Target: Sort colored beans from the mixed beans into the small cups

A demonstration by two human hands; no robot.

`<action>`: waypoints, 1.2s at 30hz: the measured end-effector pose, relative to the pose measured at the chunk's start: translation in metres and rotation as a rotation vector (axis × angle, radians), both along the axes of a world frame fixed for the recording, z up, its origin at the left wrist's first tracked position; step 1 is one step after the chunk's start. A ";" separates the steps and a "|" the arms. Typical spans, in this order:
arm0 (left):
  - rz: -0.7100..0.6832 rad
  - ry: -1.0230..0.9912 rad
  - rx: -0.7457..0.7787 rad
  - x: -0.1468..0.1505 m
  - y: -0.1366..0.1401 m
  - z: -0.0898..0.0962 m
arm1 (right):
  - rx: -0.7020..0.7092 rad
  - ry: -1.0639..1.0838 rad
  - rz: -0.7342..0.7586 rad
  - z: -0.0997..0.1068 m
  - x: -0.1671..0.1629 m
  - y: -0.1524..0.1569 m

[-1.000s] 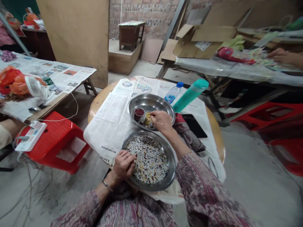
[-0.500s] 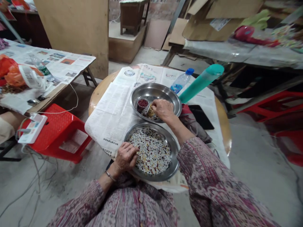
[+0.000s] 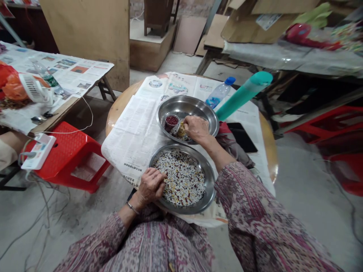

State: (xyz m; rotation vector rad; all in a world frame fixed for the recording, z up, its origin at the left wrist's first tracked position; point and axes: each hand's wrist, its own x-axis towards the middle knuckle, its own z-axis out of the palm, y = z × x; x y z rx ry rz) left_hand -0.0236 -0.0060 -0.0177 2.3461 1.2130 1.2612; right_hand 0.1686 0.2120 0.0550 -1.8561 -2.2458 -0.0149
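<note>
Across the left rim of the near steel basin [image 3: 210, 189] lies my left hand [image 3: 151, 184], fingers curled inward at the edge of a mix of white, dark red, yellow and black grains or beans [image 3: 181, 177]. Whether it pinches any of them is hidden. In the far steel basin [image 3: 185, 99], my right hand [image 3: 196, 128] is closed low over yellow grains [image 3: 182, 130], its fingertips mostly out of sight. A small clear cup of dark red beans [image 3: 171, 121] stands just left of it, with dark grains around.
Newspaper [image 3: 127, 128] covers the round wooden table [image 3: 116, 113]. Behind the far basin are a blue-capped bottle [image 3: 221, 93] and a long teal tube [image 3: 245, 95]. A dark flat object [image 3: 242, 138] and cloth lie right. A red stool [image 3: 68, 151] bearing a power strip [image 3: 39, 153] stands left.
The view has tilted slightly, so the table sits a little higher. My right hand stays at the yellow grains in the far basin; my left hand keeps its place at the near rim.
</note>
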 end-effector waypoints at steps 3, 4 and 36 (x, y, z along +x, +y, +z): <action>0.003 0.002 0.017 0.000 0.000 -0.001 | 0.030 0.060 0.005 0.006 0.003 -0.004; 0.006 0.004 0.024 0.000 0.000 -0.001 | 0.036 0.085 0.011 0.009 0.005 -0.008; 0.011 0.039 -0.043 0.001 0.002 -0.003 | -0.227 0.237 0.423 -0.053 0.038 -0.161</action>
